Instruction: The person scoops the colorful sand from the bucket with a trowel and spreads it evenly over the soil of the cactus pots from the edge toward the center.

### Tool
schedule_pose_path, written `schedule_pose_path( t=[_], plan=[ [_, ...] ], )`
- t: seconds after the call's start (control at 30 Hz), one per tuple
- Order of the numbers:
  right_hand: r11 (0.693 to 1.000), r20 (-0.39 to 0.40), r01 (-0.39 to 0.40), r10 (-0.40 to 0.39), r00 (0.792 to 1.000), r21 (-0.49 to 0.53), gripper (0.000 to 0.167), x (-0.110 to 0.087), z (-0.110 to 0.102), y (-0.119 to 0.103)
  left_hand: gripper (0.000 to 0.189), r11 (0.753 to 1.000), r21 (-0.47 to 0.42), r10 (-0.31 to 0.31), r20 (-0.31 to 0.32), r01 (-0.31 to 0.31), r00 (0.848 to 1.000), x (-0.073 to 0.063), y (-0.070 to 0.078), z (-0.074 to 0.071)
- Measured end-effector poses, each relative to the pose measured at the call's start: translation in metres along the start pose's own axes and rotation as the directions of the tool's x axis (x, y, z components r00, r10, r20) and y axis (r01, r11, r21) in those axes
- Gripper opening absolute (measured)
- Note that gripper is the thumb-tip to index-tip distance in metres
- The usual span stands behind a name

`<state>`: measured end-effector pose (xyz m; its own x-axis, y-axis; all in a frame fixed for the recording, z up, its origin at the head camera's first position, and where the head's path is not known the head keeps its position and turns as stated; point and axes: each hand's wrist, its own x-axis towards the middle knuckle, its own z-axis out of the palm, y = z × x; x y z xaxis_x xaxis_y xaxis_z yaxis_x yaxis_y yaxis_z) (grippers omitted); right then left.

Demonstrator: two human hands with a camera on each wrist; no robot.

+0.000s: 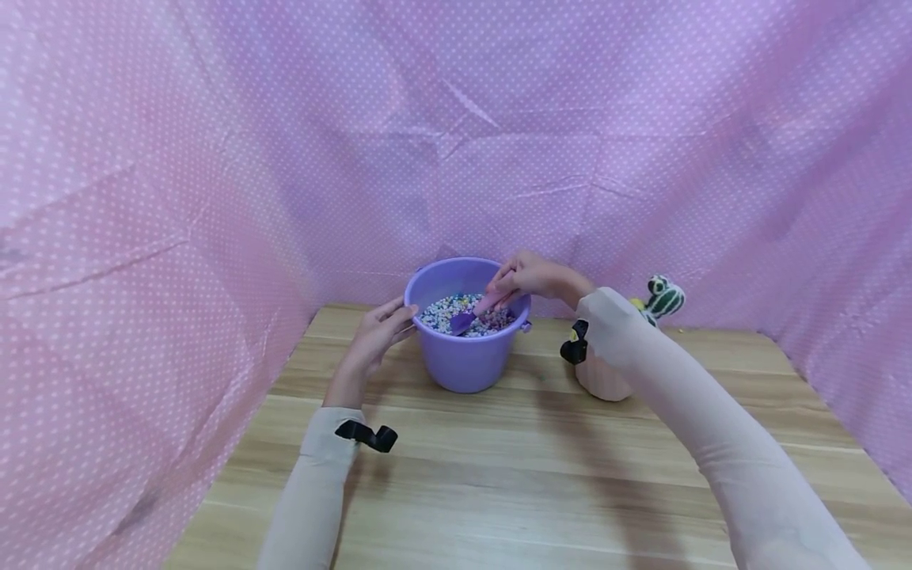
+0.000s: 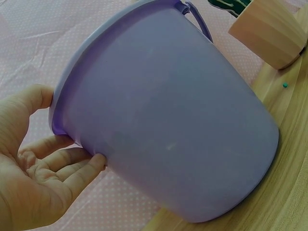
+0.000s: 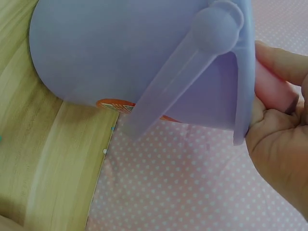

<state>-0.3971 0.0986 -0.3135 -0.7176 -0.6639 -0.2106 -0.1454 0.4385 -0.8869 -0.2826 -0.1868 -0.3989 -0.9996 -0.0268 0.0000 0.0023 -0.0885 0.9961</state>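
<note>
A purple bucket stands upright on the table, partly filled with small multicoloured beads. My left hand grips the bucket's rim at its left side. In the left wrist view the thumb lies over the rim and the fingers touch the outer wall. Over the bucket's right side, my right hand holds the pink handle of a small toy shovel. Its purple blade dips among the beads. In the right wrist view the bucket wall hides the blade, and only the pink handle shows in the hand.
A cactus toy in a pale pot stands right of the bucket, partly behind the right forearm. The bucket's handle hangs down its side. A few loose beads lie on the wooden table. Pink dotted cloth surrounds it.
</note>
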Motion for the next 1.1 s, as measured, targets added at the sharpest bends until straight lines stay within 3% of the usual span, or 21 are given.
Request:
schedule_pose_path(
  t=[0.5,0.8,1.1],
  plan=[
    [0.998,0.006,0.044,-0.044,0.999,-0.050,0.030,-0.003,-0.002,0.007,0.070,0.997,-0.047,-0.062,0.013,0.063,0.998,0.000,-0.001,-0.002],
    [0.999,-0.034,0.033,-0.034,0.999,-0.013,0.029,-0.008,-0.003,0.006,0.066,0.997,-0.045,-0.068,0.019,0.069,0.997,0.002,-0.001,-0.002],
    [0.998,0.020,0.043,-0.044,0.999,0.044,0.032,-0.009,-0.012,0.008,0.066,0.995,-0.074,-0.061,0.009,0.062,0.998,0.003,-0.003,-0.002]
  ],
)
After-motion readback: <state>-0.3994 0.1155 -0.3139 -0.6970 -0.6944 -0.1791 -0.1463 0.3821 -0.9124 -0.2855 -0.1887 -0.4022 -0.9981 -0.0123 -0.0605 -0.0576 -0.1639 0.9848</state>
